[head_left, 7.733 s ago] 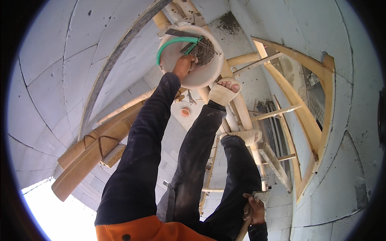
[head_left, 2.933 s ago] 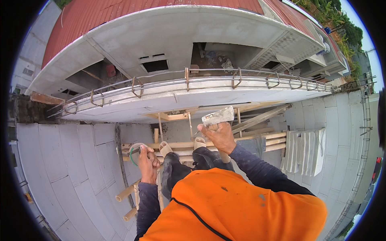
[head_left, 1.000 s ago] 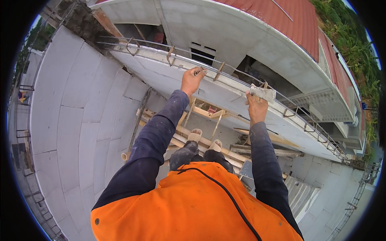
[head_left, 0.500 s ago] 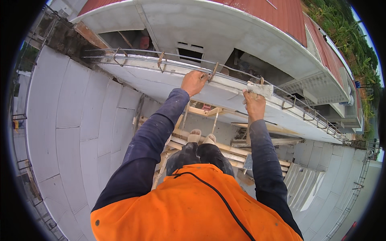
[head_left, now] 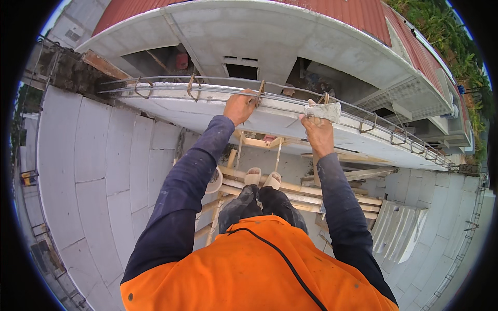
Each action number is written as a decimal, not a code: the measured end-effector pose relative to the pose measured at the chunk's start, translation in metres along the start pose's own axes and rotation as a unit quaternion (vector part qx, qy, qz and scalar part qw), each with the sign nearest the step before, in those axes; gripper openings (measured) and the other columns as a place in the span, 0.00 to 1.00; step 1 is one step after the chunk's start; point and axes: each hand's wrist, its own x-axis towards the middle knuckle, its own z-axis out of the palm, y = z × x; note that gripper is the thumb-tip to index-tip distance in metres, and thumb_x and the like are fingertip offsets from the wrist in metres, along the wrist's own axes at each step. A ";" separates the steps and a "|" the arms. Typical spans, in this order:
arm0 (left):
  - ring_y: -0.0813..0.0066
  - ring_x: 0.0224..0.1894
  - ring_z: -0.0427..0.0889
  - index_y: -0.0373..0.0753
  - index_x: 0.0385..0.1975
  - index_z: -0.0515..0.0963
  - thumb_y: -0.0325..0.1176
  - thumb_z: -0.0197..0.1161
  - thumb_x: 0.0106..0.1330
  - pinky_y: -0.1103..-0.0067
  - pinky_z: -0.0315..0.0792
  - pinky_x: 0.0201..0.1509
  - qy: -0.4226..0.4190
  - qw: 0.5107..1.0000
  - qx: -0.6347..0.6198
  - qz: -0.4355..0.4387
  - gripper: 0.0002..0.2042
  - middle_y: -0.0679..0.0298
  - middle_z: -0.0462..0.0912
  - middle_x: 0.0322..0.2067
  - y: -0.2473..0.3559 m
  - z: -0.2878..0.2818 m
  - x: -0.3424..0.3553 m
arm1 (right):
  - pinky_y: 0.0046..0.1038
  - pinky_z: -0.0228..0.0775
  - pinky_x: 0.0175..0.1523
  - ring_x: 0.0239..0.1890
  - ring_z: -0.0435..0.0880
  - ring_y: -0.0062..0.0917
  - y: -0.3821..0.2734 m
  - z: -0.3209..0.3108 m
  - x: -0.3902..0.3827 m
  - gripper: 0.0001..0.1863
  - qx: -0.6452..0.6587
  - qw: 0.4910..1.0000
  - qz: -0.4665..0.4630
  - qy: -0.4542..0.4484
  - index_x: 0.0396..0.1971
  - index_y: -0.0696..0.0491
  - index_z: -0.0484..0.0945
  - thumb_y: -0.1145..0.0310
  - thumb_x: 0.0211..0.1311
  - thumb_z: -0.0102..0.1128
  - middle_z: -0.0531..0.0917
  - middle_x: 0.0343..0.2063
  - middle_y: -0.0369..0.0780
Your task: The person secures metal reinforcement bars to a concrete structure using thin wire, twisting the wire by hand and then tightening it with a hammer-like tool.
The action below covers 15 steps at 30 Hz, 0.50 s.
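Construction site: wooden scaffold (head_left: pixel 290 189), rebar (head_left: pixel 207 83), concrete ledge (head_left: pixel 207 111).

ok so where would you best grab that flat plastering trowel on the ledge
By the handle under the right hand, coming from below, on the person's side. The trowel has its grey blade flat against the concrete ledge, so only the back, where that hand is wrapped, is free.

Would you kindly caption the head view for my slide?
Standing on timber scaffolding, left hand grips a rebar rail while right hand holds a trowel.
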 end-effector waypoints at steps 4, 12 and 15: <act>0.43 0.43 0.84 0.40 0.43 0.86 0.35 0.66 0.68 0.59 0.77 0.46 -0.037 0.999 0.019 -0.017 0.09 0.52 0.86 0.43 -0.014 -0.005 -0.002 | 0.25 0.74 0.34 0.25 0.79 0.18 -0.050 -0.015 -0.009 0.25 0.003 0.990 0.129 -0.059 0.58 0.59 0.82 0.60 0.67 0.69 0.83 0.28 0.35; 0.41 0.43 0.83 0.40 0.44 0.87 0.38 0.66 0.70 0.58 0.76 0.47 -0.041 0.998 0.019 -0.051 0.10 0.52 0.87 0.43 -0.004 -0.004 -0.002 | 0.26 0.76 0.33 0.23 0.79 0.19 -0.177 -0.062 -0.003 0.26 0.353 0.891 -0.278 0.071 0.65 0.61 0.74 0.60 0.75 0.60 0.78 0.20 0.33; 0.41 0.43 0.84 0.41 0.44 0.87 0.38 0.65 0.70 0.58 0.76 0.47 -0.032 0.998 0.028 -0.055 0.11 0.50 0.87 0.42 0.003 0.001 0.000 | 0.30 0.76 0.33 0.22 0.78 0.22 -0.192 -0.088 0.010 0.20 0.403 0.849 -0.338 0.051 0.56 0.59 0.79 0.61 0.74 0.60 0.77 0.19 0.34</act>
